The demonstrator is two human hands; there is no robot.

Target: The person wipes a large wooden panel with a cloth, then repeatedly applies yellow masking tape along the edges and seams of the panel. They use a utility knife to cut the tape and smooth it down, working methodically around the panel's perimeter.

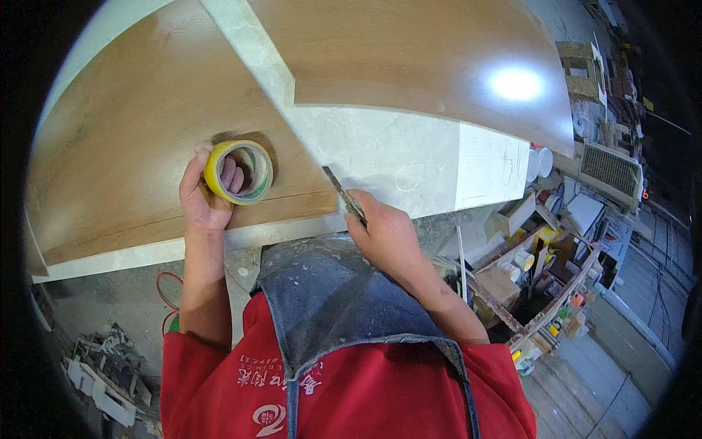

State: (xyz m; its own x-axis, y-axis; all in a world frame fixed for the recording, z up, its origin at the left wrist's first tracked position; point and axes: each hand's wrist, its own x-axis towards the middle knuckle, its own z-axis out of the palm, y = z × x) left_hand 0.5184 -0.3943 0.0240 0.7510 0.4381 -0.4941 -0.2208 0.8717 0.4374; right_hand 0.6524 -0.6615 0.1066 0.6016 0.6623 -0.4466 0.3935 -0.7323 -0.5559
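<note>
My left hand (202, 201) grips a roll of yellow tape (213, 174), its fingers reaching into the cardboard core and the thumb outside. The roll is held over a brown wood-grain panel (139, 139), close to the panel's near right part. In my right hand (386, 228) is a slim utility knife (342, 192), its narrow blade pointing up and left. The blade tip is by the right edge of the same panel; whether it touches cannot be told. A second brown panel (417, 58) lies farther off to the right.
Both panels rest on a pale worktop (365, 139), whose near edge runs in front of my apron (336, 293). At the right stands a wooden crate (541, 314) of mixed items, near a grey vented unit (610, 172). Scraps (110, 373) and a red hose (167, 289) lie at lower left.
</note>
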